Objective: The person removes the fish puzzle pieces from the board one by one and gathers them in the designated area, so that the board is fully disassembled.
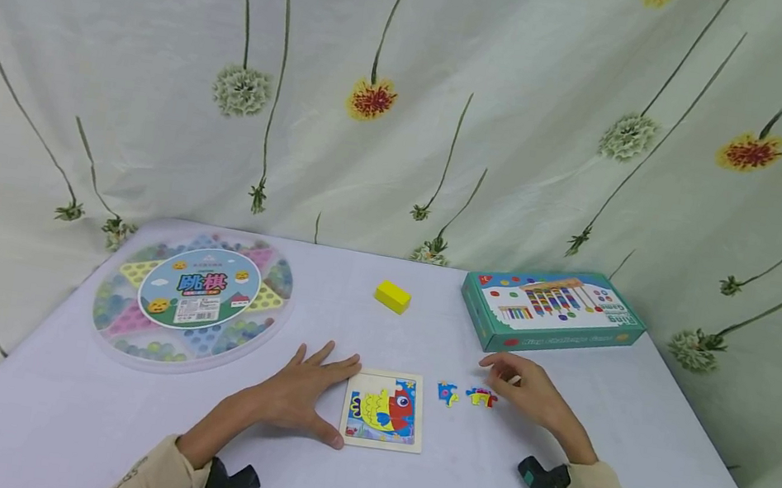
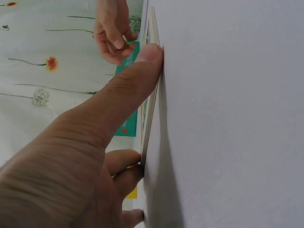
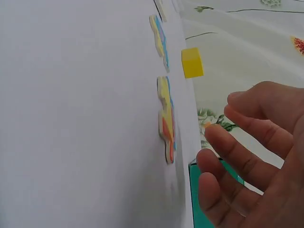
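Note:
A small wooden puzzle board (image 1: 379,445) with a fish picture lies flat on the table; the upper left of its picture shows bare wood. My left hand (image 1: 305,393) spreads along the board's left side, thumb at the near corner and a fingertip at the far one. In the left wrist view the thumb (image 2: 126,78) rests against the board's edge (image 2: 151,114). Two loose puzzle pieces lie to the right: a blue and yellow piece (image 1: 447,393) and a red and yellow piece (image 1: 482,397). My right hand (image 3: 251,156), loosely bent and holding nothing, hovers beside the red and yellow piece.
A yellow block (image 1: 393,297) sits behind the puzzle board. At the back right lies a green game box (image 1: 545,345). A round Chinese checkers set (image 1: 197,292) in clear plastic takes up the left side. A flower-printed curtain (image 1: 401,170) hangs behind the table.

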A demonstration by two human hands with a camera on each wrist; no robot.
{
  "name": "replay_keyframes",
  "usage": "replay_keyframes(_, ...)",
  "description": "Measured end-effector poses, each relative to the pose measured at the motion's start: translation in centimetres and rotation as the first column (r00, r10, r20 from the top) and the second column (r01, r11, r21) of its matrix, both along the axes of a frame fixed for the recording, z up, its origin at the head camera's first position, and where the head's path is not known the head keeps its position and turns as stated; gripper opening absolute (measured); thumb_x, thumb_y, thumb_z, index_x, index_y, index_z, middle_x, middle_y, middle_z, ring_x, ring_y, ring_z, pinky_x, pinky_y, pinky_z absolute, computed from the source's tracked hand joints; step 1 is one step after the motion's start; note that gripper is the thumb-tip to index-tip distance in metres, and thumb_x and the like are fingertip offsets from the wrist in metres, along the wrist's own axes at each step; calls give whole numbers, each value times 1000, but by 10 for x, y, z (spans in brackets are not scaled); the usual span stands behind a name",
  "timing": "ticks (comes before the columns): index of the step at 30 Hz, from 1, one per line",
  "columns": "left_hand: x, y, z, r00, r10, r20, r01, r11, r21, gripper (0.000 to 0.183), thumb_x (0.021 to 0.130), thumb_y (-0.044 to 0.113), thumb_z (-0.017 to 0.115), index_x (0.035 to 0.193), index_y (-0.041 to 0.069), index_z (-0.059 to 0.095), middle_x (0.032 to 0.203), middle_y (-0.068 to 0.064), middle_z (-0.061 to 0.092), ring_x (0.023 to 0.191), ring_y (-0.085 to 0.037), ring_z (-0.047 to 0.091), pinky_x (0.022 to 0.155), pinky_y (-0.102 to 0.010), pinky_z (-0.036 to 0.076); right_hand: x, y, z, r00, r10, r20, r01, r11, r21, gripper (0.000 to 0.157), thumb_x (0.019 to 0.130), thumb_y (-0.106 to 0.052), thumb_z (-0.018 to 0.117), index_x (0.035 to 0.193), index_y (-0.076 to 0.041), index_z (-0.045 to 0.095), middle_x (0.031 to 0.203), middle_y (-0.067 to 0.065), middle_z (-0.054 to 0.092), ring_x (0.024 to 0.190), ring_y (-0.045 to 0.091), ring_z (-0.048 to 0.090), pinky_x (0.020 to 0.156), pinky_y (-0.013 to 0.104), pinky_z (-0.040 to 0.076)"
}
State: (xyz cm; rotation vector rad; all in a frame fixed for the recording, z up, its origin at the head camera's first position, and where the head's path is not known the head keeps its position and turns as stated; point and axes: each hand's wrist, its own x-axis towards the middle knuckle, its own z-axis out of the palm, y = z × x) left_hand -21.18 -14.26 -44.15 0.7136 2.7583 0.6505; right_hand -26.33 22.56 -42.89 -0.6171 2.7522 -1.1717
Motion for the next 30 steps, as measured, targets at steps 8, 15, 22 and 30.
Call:
replay_keyframes(8,0,0,0,1000,-3,1,3,1000,2,106,62,58,82,149,17,37,156,3,30,147,-35,5,114,-61,-5,-3,-22,5,994,110,8,-110,991,-82,38,91,-14,63,126,0,58,117,18,62,104,31,57,84,34,52)
replay_keyframes(15,0,0,1,1000,-4,0,4,1000,9,106,62,57,82,149,17,37,156,2,30,147,-35,5,114,-62,-4,-4,-41,5,988,155,25,-152,984,-94,37,91,-13,63,126,-2,59,121,17,62,109,33,57,90,40,50)
replay_keyframes(22,0,0,0,1000,1,-2,-1,1000,-3,105,62,57,82,149,18,37,156,3,31,147,-35,5,114,-61,-4,-5,-61,2,975,217,48,-211,972,-102,34,90,-10,64,123,-4,61,121,12,63,108,28,57,92,39,49)
replay_keyframes(30,-1,0,0,1000,6,9,-6,1000,-1,106,61,57,82,149,18,37,156,3,31,147,-35,5,114,-62,-4,-4,-76,-2,955,291,63,-286,955,-79,30,89,-10,66,118,-4,65,117,10,65,104,27,57,93,40,49)
